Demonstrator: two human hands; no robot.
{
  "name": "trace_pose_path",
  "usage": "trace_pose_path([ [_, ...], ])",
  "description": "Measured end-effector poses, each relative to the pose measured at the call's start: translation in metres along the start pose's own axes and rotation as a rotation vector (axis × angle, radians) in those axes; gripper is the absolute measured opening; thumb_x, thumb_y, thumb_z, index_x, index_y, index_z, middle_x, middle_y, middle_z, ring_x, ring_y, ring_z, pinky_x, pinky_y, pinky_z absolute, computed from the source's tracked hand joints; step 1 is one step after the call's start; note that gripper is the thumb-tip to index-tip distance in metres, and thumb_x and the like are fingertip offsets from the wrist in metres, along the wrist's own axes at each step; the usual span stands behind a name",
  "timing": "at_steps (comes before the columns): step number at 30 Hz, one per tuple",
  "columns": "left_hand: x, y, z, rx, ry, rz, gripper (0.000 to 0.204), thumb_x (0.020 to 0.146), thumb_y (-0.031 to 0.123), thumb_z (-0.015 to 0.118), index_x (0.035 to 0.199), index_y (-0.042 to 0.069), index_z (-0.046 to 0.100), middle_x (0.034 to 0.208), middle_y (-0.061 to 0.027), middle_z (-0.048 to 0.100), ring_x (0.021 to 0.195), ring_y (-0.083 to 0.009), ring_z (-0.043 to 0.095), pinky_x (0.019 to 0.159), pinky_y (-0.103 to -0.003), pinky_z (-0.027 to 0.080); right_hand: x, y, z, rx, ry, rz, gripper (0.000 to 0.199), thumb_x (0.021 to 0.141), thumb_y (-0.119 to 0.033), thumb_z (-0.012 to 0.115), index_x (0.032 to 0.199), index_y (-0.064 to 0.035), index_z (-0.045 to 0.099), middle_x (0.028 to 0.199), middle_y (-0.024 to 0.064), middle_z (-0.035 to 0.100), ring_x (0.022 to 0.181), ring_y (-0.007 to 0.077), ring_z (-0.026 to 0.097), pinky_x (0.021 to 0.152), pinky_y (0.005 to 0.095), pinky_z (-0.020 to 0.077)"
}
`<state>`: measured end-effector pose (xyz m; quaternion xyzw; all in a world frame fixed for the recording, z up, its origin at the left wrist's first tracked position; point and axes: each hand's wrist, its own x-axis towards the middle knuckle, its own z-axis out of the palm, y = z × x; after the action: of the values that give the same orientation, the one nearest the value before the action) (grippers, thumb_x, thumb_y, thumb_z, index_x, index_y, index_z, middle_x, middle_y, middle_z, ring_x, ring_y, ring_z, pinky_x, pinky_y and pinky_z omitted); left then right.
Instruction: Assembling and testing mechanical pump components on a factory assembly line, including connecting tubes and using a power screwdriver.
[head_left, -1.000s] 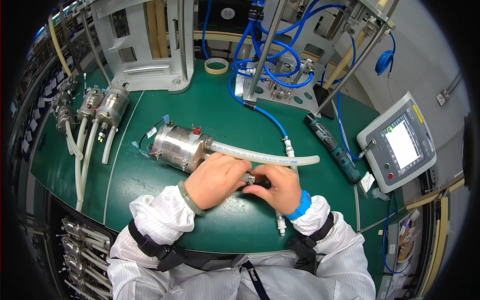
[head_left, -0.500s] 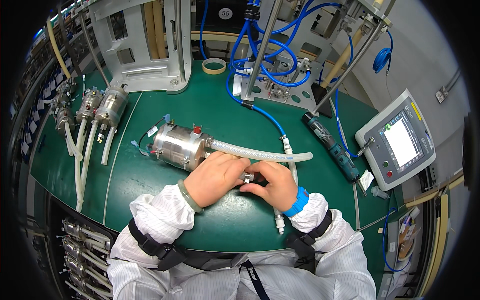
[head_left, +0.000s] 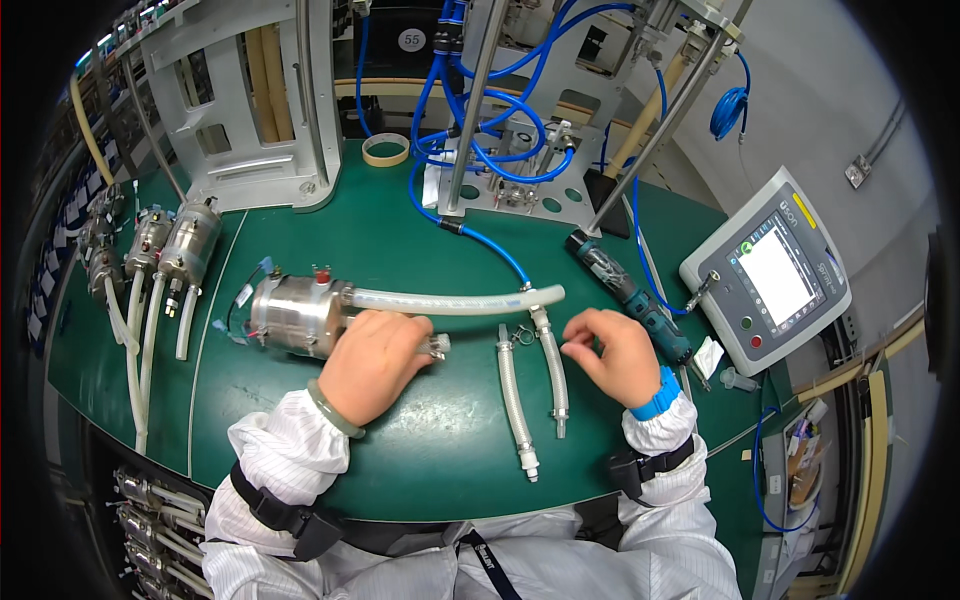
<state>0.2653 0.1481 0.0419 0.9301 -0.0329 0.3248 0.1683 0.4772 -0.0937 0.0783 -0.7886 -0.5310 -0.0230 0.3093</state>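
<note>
A shiny metal cylinder (head_left: 298, 318) with wires at its left end lies on the green table. From its right end a long translucent braided hose (head_left: 450, 300) runs to the right. My left hand (head_left: 375, 362) is closed around a shorter hose just below it; only its end fitting (head_left: 436, 346) shows past the fingers. My right hand (head_left: 615, 358) hovers right of the loose hoses, fingers loosely curled, thumb and fingertips apart, nothing seen between them. Nearest it is a braided hose (head_left: 552, 365) joined to a blue air line. Another short braided hose (head_left: 515, 410) lies beside that, with a small ring clamp (head_left: 524, 335) near its top.
A green-and-black power tool (head_left: 630, 295) lies right of the hoses, before a test instrument with a screen (head_left: 772, 275). More metal cylinders (head_left: 190, 245) stand at the left. Metal fixtures, coiled blue tubing (head_left: 500, 160) and a tape roll (head_left: 385, 151) are at the back.
My right hand has left the fitting and moved right, away from my left hand. The view has shifted, and the short hoses and ring clamp now show between the hands.
</note>
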Motion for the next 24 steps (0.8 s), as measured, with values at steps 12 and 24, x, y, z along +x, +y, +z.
trace_pose_path([
  [12, -0.001, -0.007, 0.006, 0.036, -0.021, 0.027, 0.03, 0.075, 0.009, 0.078, 0.102, 0.006, 0.064, 0.093, -0.0075, 0.066, 0.092, -0.0287, 0.063, 0.083, -0.041, 0.048, -0.009, -0.005, 0.034, -0.103, -0.208, -0.259, 0.033, 0.08, -0.029, 0.079, 0.103, -0.0119, 0.062, 0.094, 0.0075, 0.06, 0.088, 0.029, 0.056, 0.081, 0.0414, 0.0418],
  [24, -0.001, -0.007, 0.006, 0.045, -0.007, 0.072, 0.027, 0.074, 0.011, 0.079, 0.097, 0.006, 0.067, 0.092, -0.0053, 0.066, 0.092, -0.0262, 0.063, 0.082, -0.039, 0.049, -0.014, -0.033, 0.056, -0.144, -0.294, -0.224, 0.029, 0.085, -0.027, 0.076, 0.104, -0.0119, 0.06, 0.09, 0.0089, 0.058, 0.084, 0.0302, 0.057, 0.077, 0.0418, 0.045],
])
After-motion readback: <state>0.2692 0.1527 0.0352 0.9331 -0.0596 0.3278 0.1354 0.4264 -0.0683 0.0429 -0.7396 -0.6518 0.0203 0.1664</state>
